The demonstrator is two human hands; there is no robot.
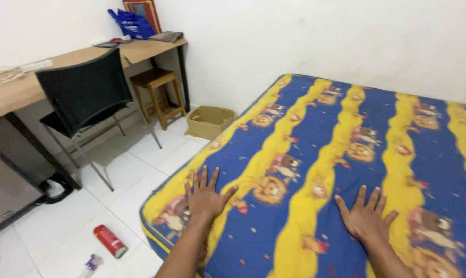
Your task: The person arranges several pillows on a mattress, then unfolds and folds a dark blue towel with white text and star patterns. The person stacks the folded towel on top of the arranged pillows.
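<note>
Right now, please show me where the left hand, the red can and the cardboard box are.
left hand (204, 198), head view, on the back of the hand, flat on the mattress.
red can (109, 241), head view, on its side wall, lying on the floor.
cardboard box (204, 127), head view, on its front wall.

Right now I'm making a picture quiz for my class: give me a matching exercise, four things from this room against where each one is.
Things:
1. red can
2. cardboard box
3. wooden stool
4. left hand

Places:
A. under the desk
B. flat on the mattress
C. lying on the floor tiles
D. on the floor, against the mattress's far corner

Pairs: 1-C, 2-D, 3-A, 4-B
</note>
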